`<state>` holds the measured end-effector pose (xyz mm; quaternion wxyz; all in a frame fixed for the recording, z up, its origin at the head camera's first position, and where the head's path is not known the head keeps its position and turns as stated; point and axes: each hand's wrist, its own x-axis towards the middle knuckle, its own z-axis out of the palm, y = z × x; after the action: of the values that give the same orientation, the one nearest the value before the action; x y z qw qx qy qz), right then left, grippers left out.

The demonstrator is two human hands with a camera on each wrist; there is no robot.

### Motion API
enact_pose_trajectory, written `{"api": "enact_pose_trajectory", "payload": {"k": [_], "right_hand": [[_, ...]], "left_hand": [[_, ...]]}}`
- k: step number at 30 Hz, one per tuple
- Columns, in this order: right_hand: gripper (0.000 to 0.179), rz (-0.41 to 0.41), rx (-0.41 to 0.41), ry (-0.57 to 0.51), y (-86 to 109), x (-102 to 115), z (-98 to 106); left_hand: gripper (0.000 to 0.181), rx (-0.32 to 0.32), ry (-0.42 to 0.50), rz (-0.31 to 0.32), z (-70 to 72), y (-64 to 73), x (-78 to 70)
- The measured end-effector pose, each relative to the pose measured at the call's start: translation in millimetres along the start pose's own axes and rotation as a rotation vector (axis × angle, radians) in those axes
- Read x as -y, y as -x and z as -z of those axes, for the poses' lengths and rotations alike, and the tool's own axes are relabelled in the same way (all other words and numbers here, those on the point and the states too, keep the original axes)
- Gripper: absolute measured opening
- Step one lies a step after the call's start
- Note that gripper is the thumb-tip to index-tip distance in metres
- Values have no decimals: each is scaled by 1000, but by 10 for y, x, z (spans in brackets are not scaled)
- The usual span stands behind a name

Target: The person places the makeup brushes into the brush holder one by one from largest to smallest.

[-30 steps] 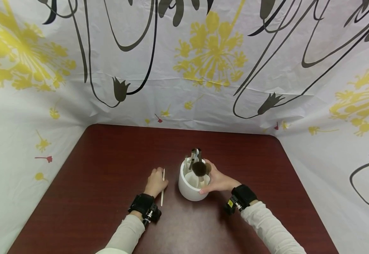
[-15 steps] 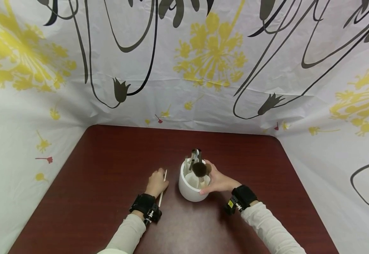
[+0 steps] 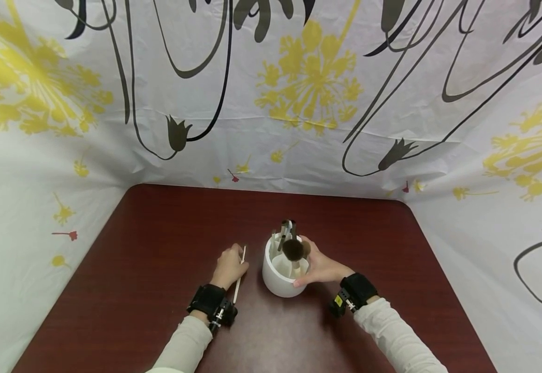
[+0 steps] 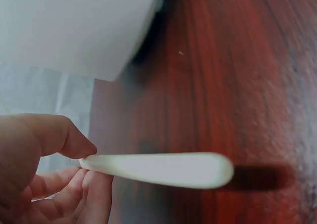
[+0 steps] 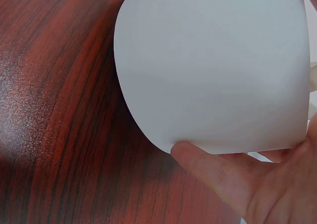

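Note:
My left hand [image 3: 229,267] pinches a slim white stick [image 3: 237,291] between thumb and fingers, left of the cup. In the left wrist view the stick [image 4: 163,169] tapers toward the fingertips and has a wide, rounded near end; its kind cannot be told. My right hand [image 3: 322,264] grips the right side of a white round cup [image 3: 277,284], thumb at the front and fingers behind. Several makeup brushes stand in the cup, one with a fluffy dark head [image 3: 293,249]. In the right wrist view the thumb [image 5: 198,159] presses the smooth cup wall [image 5: 213,75].
Both hands work over a dark red-brown wooden table [image 3: 182,217]. A white cloth [image 3: 233,124] with yellow flowers and grey stems hangs behind it and along both sides. Black wrist cameras sit on both wrists, the left camera [image 3: 212,303] close to the stick's near end.
The stick in my left hand has tilted, its far end leaning slightly right and its near end shifting left. The right hand and the cup have stayed in place.

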<state>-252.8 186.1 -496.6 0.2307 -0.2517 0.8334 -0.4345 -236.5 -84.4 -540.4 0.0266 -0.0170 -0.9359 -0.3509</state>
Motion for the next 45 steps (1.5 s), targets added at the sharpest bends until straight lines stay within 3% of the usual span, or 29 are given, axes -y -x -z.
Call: {"api": "enact_pose_trajectory", "payload": {"k": [13,25,34,45], "right_hand": [[116,23,-13,4,-17,-21,-6],[116,15,-7,-2,-17,-19,-6],[115,17,-7,-4,-10,-12,-1],[115,17,-2,-10,-5,-7,5]], "left_hand": [[30,31,98,17,228,-35,-239],[29,-74,138,-41,435,-52,-475],[29,-74,225,-86,615,-59,-630],[27,-117,245,-135,773,-8,-832]]}}
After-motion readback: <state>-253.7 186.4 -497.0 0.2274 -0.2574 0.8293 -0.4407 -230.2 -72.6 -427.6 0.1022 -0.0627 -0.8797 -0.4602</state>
